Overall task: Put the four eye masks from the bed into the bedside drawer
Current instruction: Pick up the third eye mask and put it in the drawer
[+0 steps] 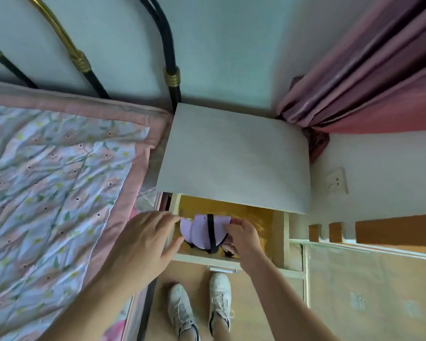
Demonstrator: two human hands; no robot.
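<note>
Lilac eye masks (202, 232) with a black strap lie stacked inside the open bedside drawer (279, 232), between both hands. Right hand (242, 236) pinches the stack's right edge, fingers closed on it. Left hand (143, 242) is spread wide, fingertips touching the left edge. The bed (59, 180) lies beyond the left hand.

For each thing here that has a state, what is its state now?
Drawer: pulled open.
Lilac eye masks: over the open drawer, between both hands.
Left hand: fingertips on the masks' left edge.
Right hand: gripping the masks' right side.
Curtain: gathered in the corner.
Bed: no masks visible on it.
</note>
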